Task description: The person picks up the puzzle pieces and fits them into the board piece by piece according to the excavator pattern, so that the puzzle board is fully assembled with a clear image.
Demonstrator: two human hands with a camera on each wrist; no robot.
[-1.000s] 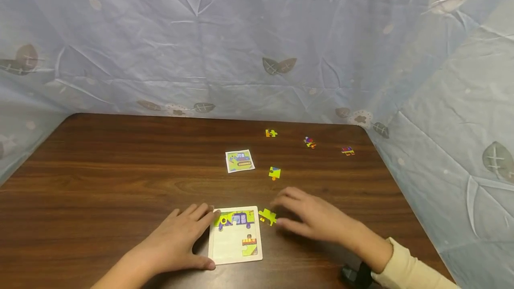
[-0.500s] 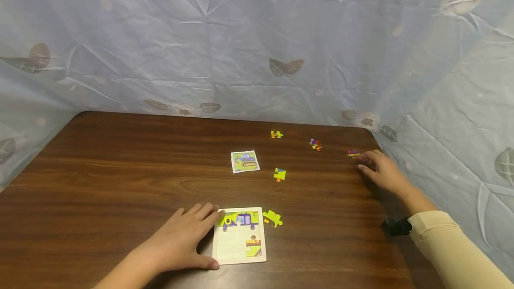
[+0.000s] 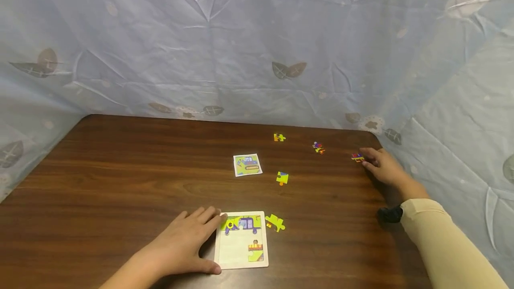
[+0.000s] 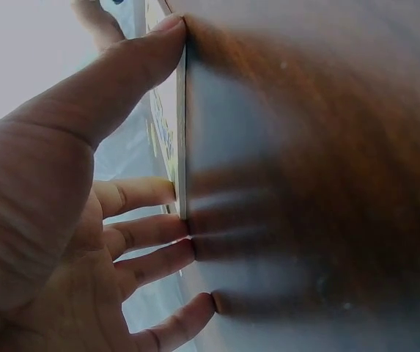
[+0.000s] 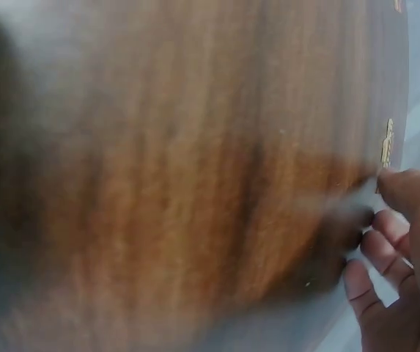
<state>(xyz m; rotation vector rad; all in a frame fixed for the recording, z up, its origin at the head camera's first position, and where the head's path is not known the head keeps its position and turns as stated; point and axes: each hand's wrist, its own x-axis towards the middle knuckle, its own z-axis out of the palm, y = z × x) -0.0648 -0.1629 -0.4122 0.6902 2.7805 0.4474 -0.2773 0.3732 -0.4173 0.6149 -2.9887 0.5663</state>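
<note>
Puzzle piece [image 3: 357, 157], the small red and purple one, lies flat on the table [image 3: 120, 168] at the tips of the right hand [image 3: 383, 167], near the far right corner. Right hand's fingers look extended and touching it, not clearly pinching; the blurred right wrist view shows fingertips [image 5: 404, 192] against the piece's edge [image 5: 387, 143], no closed grip visible. Judgement: thin card, very light, stiff enough but bendable, and flat on smooth wood, so hard to lift straight up. Best hold: slide it, or get a nail under one edge, then pinch across opposite edges, avoiding the tabs. Left hand [image 3: 180, 244] is spread, thumb and fingers bracing the left side of the puzzle tray [image 3: 242, 258]; fingers straight against the rim [image 4: 182, 147]. Other loose pieces sit left of the right hand, well apart; one green piece [image 3: 275, 222] lies just beside the tray.
</note>
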